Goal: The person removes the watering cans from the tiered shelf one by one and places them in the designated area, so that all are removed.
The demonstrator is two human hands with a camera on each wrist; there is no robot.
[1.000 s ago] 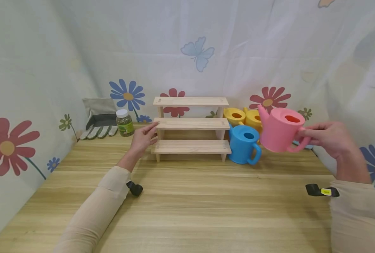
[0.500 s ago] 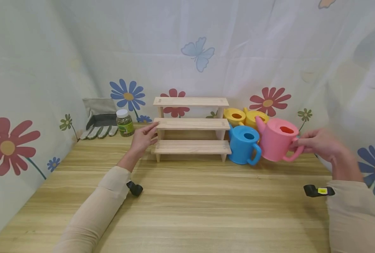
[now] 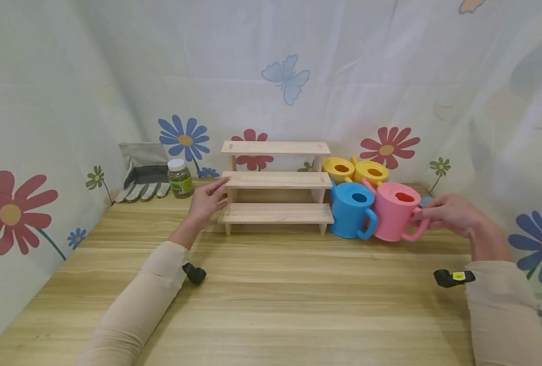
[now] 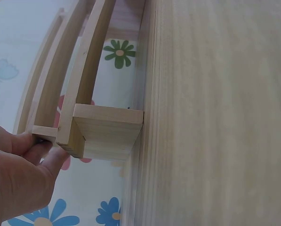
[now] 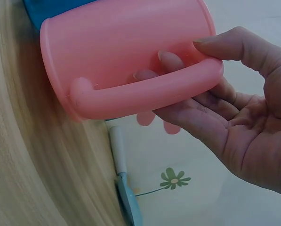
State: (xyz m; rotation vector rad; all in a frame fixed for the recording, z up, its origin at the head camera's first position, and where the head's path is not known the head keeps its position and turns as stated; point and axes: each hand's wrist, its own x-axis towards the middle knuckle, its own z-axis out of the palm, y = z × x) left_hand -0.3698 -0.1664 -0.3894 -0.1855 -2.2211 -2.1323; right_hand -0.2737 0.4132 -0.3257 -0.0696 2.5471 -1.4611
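A pink watering can (image 3: 392, 216) stands upright at the right, low at the table, close beside a blue watering can (image 3: 348, 208). My right hand (image 3: 451, 213) grips its handle; in the right wrist view the fingers pass through the handle loop (image 5: 145, 94), with the thumb at its upper end. At the centre is a three-step wooden stand (image 3: 275, 179). The left end of its middle step is pinched between the thumb and fingers of my left hand (image 3: 205, 202), as the left wrist view (image 4: 22, 174) also shows.
Two yellow watering cans (image 3: 360, 173) stand behind the blue one. On the back left, a white-lidded jar (image 3: 180, 180) is next to a pair of grey gloves (image 3: 145, 175). A small trowel with a blue blade (image 5: 129, 202) lies near the right edge. A flowered cloth hangs behind.
My right hand has lowered the pink watering can and brought it left, from mid-air down beside the blue one. The left hand and the stand have stayed in place.
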